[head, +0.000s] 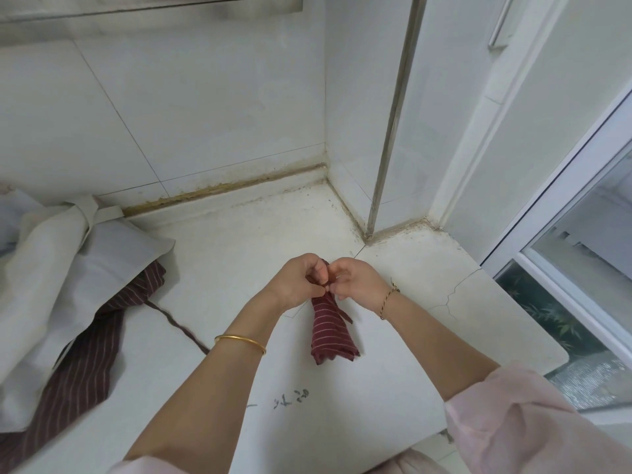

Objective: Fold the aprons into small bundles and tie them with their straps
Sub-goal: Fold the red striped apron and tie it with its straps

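Note:
A small red apron bundle (330, 331) with thin white stripes lies on the white counter (393, 354), its far end lifted between my hands. My left hand (295, 283) grips the bundle's upper end, fingers curled round the cloth. Close beside it, my right hand (354, 283) pinches the strap at the same spot, thumb and fingertips meeting. A short dark strap end (345, 316) hangs out on the bundle's right side. The knot itself is hidden by my fingers.
At the left lies a heap of aprons: a white one (68, 268) over a dark maroon striped one (89, 364), whose long strap (178, 325) trails across the counter. Tiled walls close the back; a window frame (561, 213) stands at the right past the counter edge.

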`<state>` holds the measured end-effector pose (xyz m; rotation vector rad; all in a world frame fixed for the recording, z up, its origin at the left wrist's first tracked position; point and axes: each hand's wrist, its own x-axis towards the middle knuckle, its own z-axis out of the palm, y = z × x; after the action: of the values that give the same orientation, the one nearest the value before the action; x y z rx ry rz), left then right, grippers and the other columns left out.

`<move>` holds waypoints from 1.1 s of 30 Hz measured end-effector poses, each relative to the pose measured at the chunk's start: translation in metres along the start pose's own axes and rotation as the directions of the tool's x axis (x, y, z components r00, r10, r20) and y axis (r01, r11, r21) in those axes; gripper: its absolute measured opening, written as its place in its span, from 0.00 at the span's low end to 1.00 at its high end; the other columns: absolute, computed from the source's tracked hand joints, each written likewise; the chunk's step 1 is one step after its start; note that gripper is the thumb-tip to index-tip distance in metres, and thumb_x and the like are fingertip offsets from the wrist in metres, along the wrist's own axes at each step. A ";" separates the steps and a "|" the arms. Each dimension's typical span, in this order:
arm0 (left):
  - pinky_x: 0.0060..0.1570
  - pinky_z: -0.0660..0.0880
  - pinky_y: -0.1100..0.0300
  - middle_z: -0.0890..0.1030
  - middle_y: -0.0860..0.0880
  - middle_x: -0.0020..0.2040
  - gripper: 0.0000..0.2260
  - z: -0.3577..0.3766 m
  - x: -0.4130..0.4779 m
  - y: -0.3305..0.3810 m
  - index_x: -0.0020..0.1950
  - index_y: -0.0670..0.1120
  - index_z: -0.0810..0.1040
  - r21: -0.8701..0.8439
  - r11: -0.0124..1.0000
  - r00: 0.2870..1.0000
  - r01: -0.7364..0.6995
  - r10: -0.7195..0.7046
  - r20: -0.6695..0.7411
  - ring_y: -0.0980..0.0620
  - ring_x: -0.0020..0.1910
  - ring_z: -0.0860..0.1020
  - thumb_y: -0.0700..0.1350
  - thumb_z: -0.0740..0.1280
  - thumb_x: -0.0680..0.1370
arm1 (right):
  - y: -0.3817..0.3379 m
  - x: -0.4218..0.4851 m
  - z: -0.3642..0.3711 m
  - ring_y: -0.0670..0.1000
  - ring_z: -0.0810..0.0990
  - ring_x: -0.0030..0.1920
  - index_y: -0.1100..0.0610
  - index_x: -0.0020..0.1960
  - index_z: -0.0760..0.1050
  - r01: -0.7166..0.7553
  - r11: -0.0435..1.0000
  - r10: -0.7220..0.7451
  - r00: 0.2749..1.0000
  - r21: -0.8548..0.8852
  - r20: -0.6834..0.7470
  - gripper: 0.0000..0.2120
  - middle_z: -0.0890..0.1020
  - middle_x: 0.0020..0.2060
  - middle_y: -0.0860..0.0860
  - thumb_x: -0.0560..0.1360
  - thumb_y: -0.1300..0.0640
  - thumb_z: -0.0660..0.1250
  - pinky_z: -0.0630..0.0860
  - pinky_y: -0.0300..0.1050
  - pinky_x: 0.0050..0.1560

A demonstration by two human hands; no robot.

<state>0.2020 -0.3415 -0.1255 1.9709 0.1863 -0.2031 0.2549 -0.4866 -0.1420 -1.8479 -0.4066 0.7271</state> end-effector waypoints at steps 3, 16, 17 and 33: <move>0.36 0.71 0.72 0.74 0.50 0.36 0.16 0.002 0.000 -0.003 0.38 0.44 0.71 0.035 0.999 0.999 -0.040 0.041 -0.027 0.60 0.33 0.75 0.23 0.63 0.70 | 0.008 0.000 0.004 0.45 0.74 0.34 0.57 0.41 0.74 0.004 1.000 -0.004 1.000 -0.004 -0.031 0.10 0.76 0.34 0.50 0.73 0.71 0.66 0.72 0.30 0.33; 0.46 0.71 0.62 0.73 0.52 0.48 0.09 0.023 0.001 -0.023 0.50 0.45 0.78 0.428 0.904 0.919 0.014 0.157 -0.362 0.53 0.48 0.73 0.34 0.64 0.74 | 0.011 0.001 0.019 0.47 0.74 0.33 0.55 0.36 0.74 0.011 1.000 -0.007 0.994 0.029 -0.111 0.11 0.76 0.32 0.52 0.73 0.68 0.66 0.74 0.38 0.38; 0.45 0.69 0.65 0.73 0.51 0.48 0.08 0.023 0.000 -0.025 0.49 0.45 0.78 0.417 0.909 0.921 0.014 0.151 -0.360 0.53 0.48 0.73 0.34 0.64 0.75 | 0.011 0.000 0.018 0.47 0.75 0.33 0.56 0.37 0.74 0.005 0.999 0.000 0.995 0.054 -0.098 0.11 0.77 0.32 0.52 0.74 0.69 0.64 0.75 0.37 0.37; 0.44 0.75 0.55 0.79 0.49 0.38 0.08 -0.002 -0.005 -0.033 0.37 0.46 0.75 0.196 0.975 0.945 0.104 -0.035 -0.325 0.49 0.41 0.77 0.40 0.70 0.75 | 0.014 0.006 0.008 0.48 0.77 0.32 0.57 0.40 0.73 -0.035 0.997 0.029 0.995 -0.062 -0.093 0.09 0.78 0.32 0.53 0.76 0.68 0.63 0.77 0.36 0.32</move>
<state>0.1894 -0.3266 -0.1533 2.2037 0.4628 0.0569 0.2533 -0.4826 -0.1584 -1.9440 -0.3443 0.6540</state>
